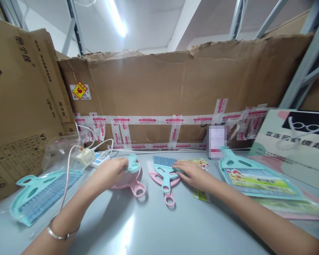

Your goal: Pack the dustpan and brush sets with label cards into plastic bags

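Mint-green plastic hand brush with blue-grey bristles (166,177): one, flat on the grey bench (154,230), centre; long axis running front to back, slightly slanted, bristles facing the cardboard wall (162,88), tapered handle pointing toward the person. Pink plastic brush with pale bristles (168,195): one, beneath the mint one, its ring handle likewise toward the person and a little right. Right hand (192,173): fingers lightly bent, laid on the right end of the mint brush; whether they pinch it cannot be told. Left hand (113,172): fingers closed on a mint-green moulded plastic piece (133,163), above a pink plastic dustpan (133,184); the piece's long axis is hidden by the hand. Dustpan: on the bench left of the brushes, ring handle pointing toward the person and rightward. Clear-wrapped mint dustpan-and-brush set (42,194): far left, handle end away from the person. Mint dustpan set with printed card (260,181): right, handle end away and leftward.
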Motion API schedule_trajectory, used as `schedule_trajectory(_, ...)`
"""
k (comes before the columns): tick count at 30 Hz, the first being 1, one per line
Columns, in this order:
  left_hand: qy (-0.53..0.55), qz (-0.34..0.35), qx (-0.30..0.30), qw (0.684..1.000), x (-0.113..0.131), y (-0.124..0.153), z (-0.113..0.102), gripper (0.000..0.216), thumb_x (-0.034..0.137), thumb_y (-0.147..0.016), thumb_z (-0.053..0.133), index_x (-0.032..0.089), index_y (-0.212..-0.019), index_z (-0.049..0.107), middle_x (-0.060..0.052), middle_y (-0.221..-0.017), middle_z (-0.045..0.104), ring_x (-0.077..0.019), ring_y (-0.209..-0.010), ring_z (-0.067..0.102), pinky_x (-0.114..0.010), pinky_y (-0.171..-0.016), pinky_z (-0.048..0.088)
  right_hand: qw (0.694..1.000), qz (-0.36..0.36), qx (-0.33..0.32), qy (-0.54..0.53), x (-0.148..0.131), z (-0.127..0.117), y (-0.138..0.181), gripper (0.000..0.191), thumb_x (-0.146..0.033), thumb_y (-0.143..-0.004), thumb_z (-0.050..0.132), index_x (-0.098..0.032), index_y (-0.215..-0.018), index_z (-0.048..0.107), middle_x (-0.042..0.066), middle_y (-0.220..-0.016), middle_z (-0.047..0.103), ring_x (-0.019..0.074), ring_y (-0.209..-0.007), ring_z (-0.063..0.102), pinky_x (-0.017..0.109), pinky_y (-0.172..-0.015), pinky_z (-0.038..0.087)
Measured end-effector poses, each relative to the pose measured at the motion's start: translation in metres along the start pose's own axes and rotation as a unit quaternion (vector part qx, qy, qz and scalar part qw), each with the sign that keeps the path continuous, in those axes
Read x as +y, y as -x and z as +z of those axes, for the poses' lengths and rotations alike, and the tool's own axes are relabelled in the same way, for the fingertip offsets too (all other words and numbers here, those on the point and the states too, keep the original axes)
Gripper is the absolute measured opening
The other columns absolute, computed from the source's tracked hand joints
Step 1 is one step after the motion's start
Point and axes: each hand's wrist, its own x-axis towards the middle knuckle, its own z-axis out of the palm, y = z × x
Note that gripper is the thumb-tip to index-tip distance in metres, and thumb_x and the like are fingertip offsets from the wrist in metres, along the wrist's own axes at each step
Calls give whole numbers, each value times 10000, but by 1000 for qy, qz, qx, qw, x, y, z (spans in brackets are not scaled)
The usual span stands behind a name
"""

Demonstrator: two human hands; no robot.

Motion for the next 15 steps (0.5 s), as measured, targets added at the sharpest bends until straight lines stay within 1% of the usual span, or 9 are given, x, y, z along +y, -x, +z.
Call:
schedule_trajectory(3, 36, -4, 109, 993, -4, -2, -4, 92, 219, -763, 390, 215, -716, 469, -31, -746, 555, -198, -659, 519, -275, -578, 340, 1000, -14, -21, -9, 0, 1, -5, 275, -189, -846, 385, -223, -939, 641, 67, -954, 667, 205, -947, 581, 351, -847, 407)
schedule_trajectory(5, 77, -14, 194, 978, -6, -3, -7, 74, 257, -786, 392, 212, -741, 431, -26, -740, 520, -193, -667, 510, -277, -589, 359, 999, -16, -30, -14, 2, 0, -4, 286, -156, -839, 379, -215, -933, 642, 65, -953, 668, 191, -907, 595, 318, -812, 425)
schedule_trajectory(7, 109, -25, 273, 955, -5, -2, -10, 67, 270, -796, 405, 207, -808, 423, -33, -782, 513, -194, -715, 517, -282, -626, 380, 999, -18, -39, -17, 5, -2, -1, 297, -132, -832, 374, -211, -951, 635, 59, -987, 659, 172, -896, 599, 281, -788, 437)
schedule_trajectory(8, 119, -25, 301, 946, -4, -1, -11, 81, 267, -795, 416, 204, -845, 423, -38, -807, 517, -196, -740, 521, -287, -649, 387, 999, -18, -42, -17, 6, -3, 0, 298, -129, -832, 372, -211, -954, 631, 56, -990, 657, 164, -890, 599, 268, -781, 439)
schedule_trajectory(10, 122, -7, 339, 933, 0, 1, -13, 124, 244, -778, 445, 201, -893, 429, -40, -823, 524, -196, -754, 523, -305, -710, 388, 999, -12, -41, -10, 6, -4, 0, 285, -146, -840, 376, -205, -979, 617, 61, -985, 651, 171, -894, 593, 276, -785, 436)
schedule_trajectory(12, 108, 27, 373, 921, 6, 4, -15, 144, 213, -752, 471, 201, -892, 442, -33, -802, 526, -194, -738, 515, -344, -796, 364, 999, 0, -33, 3, 4, -3, -2, 295, -193, -836, 418, -190, -1094, 561, 89, -1015, 636, 208, -928, 577, 324, -801, 427)
schedule_trajectory(14, 97, 57, 410, 905, 12, 8, -16, 165, 184, -719, 495, 206, -877, 449, -26, -798, 523, -196, -747, 504, -399, -906, 288, 999, 6, -29, 16, 0, 0, -6, 406, -218, -808, 484, -187, -1213, 474, 114, -1074, 614, 241, -970, 559, 358, -808, 417)
schedule_trajectory(15, 110, 62, 425, 896, 14, 10, -16, 178, 181, -701, 506, 209, -868, 449, -26, -809, 519, -201, -770, 497, -425, -948, 234, 999, 4, -32, 20, -3, 1, -9, 435, -212, -793, 508, -199, -1226, 464, 111, -1082, 615, 243, -971, 561, 353, -804, 416)
